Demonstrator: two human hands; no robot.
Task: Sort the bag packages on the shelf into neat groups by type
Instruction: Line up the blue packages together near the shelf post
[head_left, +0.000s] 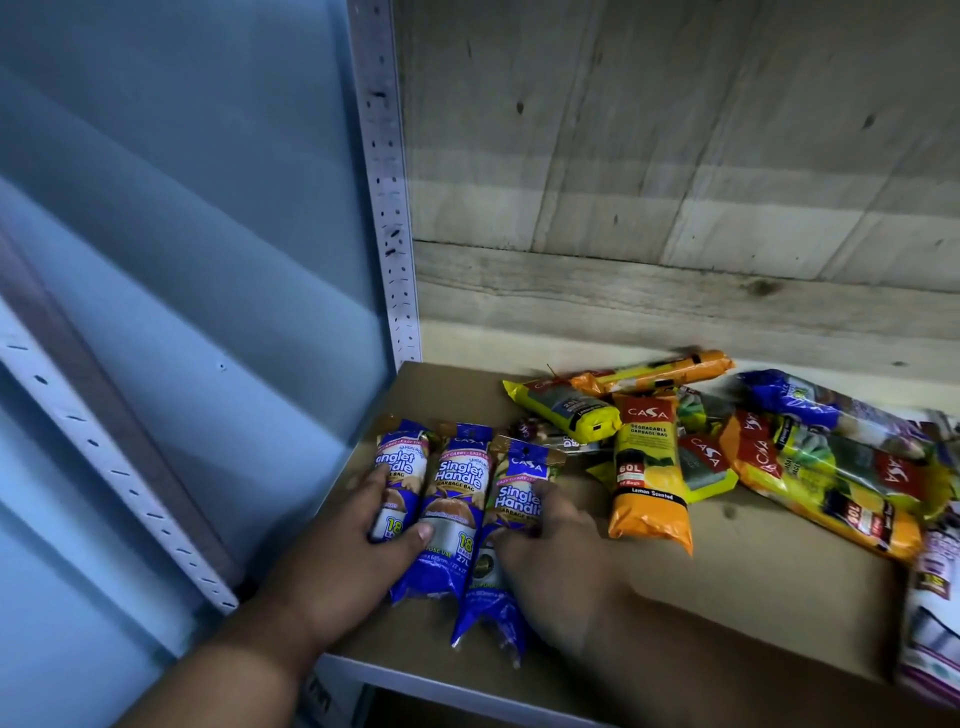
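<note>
On the shelf, beside a loose orange heap, three blue packs lie side by side at the left, the left hand curled round the leftmost pack, the right hand pinching the rightmost, each grip narrow.

Head view looks down, close, onto the shelf corner.

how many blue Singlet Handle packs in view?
3, side by side at the shelf's front-left: left pack under the left hand, middle pack beside it, right pack under the right hand. The pile on the right may hide more.
</note>
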